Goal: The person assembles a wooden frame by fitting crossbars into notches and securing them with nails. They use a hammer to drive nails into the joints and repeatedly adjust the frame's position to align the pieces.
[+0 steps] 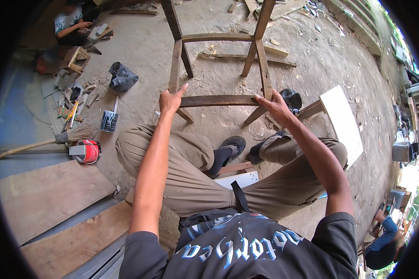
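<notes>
A bare wooden chair frame (219, 101), dark and without a seat, stands upright on the dirt floor just beyond my feet. My left hand (171, 99) is closed round its near left corner, the thumb stretched along the side rail. At the near right corner, my right hand (275, 106) grips the frame with its thumb on the front rail. The far rail (218, 37) joins the two tall back posts, which run out of the top of the view. Parts of the near legs show below the front rail.
To the left are a red paint can (89, 152), a straw broom (74, 134), a black plastic bag (123, 76) and planks (56, 190). A white board (342, 125) stands at right. Loose wood strips (246, 59) lie beyond the chair. Other people sit at upper left (72, 25) and lower right (384, 239).
</notes>
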Available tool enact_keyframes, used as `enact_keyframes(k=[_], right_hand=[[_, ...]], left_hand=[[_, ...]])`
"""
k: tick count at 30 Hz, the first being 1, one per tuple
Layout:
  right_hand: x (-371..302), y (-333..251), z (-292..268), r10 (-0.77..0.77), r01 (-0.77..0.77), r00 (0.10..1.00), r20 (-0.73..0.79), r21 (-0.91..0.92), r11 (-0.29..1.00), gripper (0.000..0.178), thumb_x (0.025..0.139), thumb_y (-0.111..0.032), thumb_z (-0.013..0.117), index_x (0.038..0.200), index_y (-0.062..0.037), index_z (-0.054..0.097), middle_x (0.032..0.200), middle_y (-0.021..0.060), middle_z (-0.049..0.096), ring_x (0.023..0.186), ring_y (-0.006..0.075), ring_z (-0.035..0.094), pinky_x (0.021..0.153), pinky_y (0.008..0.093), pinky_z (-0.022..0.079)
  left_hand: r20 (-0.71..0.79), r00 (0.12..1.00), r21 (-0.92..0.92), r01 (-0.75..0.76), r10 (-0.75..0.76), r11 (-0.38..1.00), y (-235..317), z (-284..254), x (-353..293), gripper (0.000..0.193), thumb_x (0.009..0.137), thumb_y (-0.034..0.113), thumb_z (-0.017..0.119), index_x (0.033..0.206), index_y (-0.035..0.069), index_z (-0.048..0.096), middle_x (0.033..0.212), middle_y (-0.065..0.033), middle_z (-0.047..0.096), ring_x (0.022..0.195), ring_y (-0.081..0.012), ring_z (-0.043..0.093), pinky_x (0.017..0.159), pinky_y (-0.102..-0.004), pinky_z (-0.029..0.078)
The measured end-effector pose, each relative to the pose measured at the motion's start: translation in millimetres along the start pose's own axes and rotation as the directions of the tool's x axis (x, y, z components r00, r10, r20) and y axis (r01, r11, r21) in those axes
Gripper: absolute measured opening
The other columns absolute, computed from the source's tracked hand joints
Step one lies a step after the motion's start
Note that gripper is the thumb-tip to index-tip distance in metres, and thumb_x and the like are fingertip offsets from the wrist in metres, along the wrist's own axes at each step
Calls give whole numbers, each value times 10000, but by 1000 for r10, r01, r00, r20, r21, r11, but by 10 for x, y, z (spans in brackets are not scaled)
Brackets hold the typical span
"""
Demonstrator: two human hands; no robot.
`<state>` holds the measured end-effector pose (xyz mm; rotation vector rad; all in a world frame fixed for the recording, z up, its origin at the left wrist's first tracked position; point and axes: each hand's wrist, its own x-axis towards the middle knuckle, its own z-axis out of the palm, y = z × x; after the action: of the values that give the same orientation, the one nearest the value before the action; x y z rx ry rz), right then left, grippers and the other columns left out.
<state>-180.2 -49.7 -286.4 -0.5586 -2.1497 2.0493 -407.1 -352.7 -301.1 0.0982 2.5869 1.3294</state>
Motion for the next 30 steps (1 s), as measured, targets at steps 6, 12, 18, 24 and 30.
enact_keyframes(k=[6,12,18,24,30], right_hand=[[14,-323,36,-21,22,1000,20,-48,999,387,938,-339,732,1113,-28,585,940,-17,613,868,65,530,777,242,442],[95,-625,-61,-116,119,993,29,-203,972,428,928,-353,742,1136,-19,574,933,-14,613,865,75,544,781,248,454],[266,-1203,-328,-61,55,998,9,-576,815,706,814,-515,803,1216,11,556,1077,133,624,1019,210,582,853,342,470],[212,-2156,109,-146,136,987,72,-859,493,520,851,-460,768,1024,-18,555,903,92,616,833,196,575,735,351,471],[275,-1891,579,-74,138,990,119,-922,361,588,833,-430,788,1082,6,483,978,208,652,932,348,643,838,462,492]], left_hand=[[23,998,-123,66,-63,990,108,-148,-119,669,740,499,853,1072,-64,709,967,-155,710,875,-224,676,802,-360,516],[19,994,-267,111,-109,957,82,-126,-227,690,751,482,856,1100,-88,683,999,-152,689,907,-220,656,820,-356,506],[-62,994,-565,35,-85,824,-5,247,-356,631,758,483,855,1094,-31,709,1015,-106,702,899,-191,639,800,-347,500],[166,965,-859,243,-202,452,-292,967,-377,584,810,491,819,1013,-31,654,927,-53,624,764,-163,608,667,-304,491],[279,939,-940,311,-203,142,-808,1938,-471,410,871,475,768,733,164,540,721,27,498,628,-100,469,597,-294,395]])
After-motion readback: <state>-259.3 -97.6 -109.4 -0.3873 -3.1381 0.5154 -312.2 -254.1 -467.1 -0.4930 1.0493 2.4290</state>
